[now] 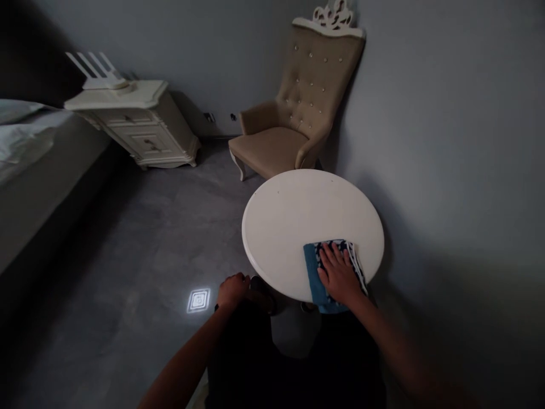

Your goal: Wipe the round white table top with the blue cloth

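Observation:
A round white table (281, 227) stands in front of my knees. Near its front right edge lies a folded cloth (313, 272), teal on one side and dark with a pale pattern on top, with white trim along its right side. Part of the cloth hangs over the front rim. My right hand (338, 275) rests flat on it, fingers spread, covering much of the pattern. To the left, off the table, my left hand (232, 291) lies on my dark-clothed leg with its fingers curled in; I see nothing in it.
Behind the table is a tan tufted armchair (272, 145) with a white carved top. A white nightstand (140, 133) carries a white router (104, 79) with several antennas. At the left is a bed (46, 153). A grey wall (447, 142) runs close along the right side.

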Tool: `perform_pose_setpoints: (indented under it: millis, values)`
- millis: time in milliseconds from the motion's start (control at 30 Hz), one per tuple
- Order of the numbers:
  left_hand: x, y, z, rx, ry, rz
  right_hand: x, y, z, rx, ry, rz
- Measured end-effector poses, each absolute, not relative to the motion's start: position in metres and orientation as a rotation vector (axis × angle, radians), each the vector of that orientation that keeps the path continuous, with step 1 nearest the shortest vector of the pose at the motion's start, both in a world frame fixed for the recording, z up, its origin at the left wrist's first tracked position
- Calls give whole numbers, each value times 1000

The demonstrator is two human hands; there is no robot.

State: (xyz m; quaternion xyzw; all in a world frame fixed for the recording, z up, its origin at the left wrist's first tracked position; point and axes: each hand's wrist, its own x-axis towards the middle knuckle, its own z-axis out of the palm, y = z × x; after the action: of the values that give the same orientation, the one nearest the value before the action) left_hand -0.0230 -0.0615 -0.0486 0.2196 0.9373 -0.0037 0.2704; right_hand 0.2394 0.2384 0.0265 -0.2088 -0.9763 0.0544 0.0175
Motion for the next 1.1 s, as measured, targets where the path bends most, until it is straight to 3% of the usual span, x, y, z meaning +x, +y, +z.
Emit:
perform_pose_setpoints:
  millis: [400, 633, 867, 1100]
  values:
    - [-47, -61, -46, 436, 2460, 12, -9, 412, 30, -870, -2905, 119]
    - [-54, -59, -45, 397, 2440, 24, -94, 509, 30, -1018, -2855, 174]
    - [-53, -57, -49, 398, 2450, 34, -83, 523, 26, -981, -2907, 157]
    - [-48, -51, -51, 441, 2467, 28, 22, 475, 28, -926, -2950, 71]
